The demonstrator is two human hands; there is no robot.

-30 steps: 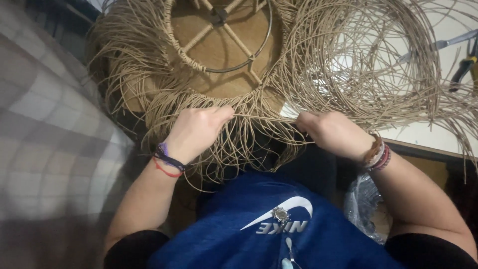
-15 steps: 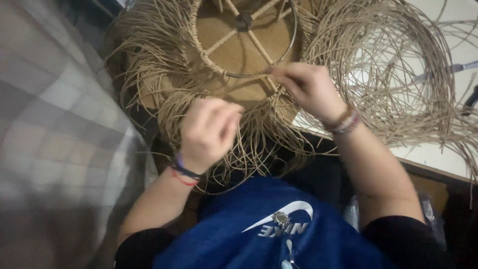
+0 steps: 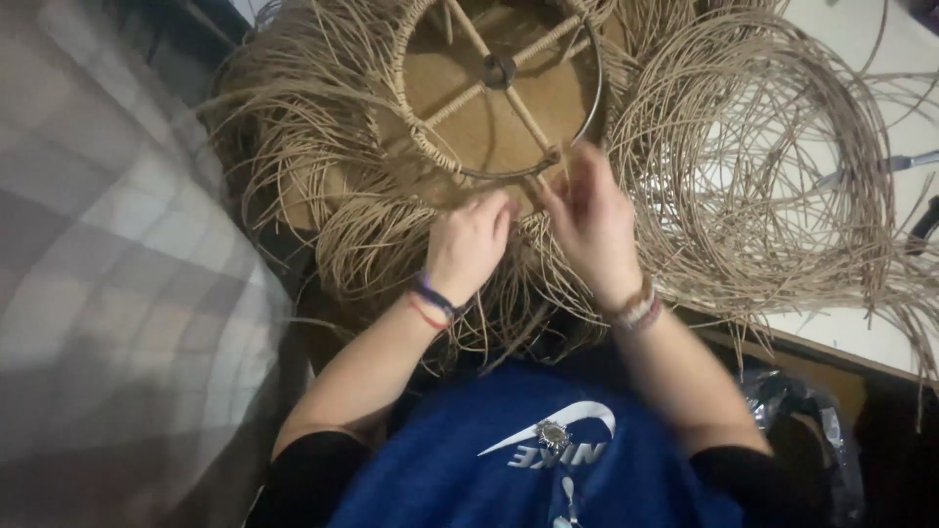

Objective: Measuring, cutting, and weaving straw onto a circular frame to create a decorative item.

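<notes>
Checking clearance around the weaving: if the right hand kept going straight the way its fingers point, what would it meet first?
The right hand points up the picture; it would probably meet the metal ring of the wire frame first, then the spoke running to the hub. Depth is unclear.

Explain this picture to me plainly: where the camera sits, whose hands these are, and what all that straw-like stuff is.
The camera sits on a person's head and looks down, so the two bare arms are that person's own. The left hand and the right hand meet at the near edge of a metal ring with wrapped spokes, and they pinch thin tan cane strands that hang from it like a fringe. A loose coil of cane lies to the right on a white table. A checked cloth lies to the left. Both wrists wear bracelets.
</notes>
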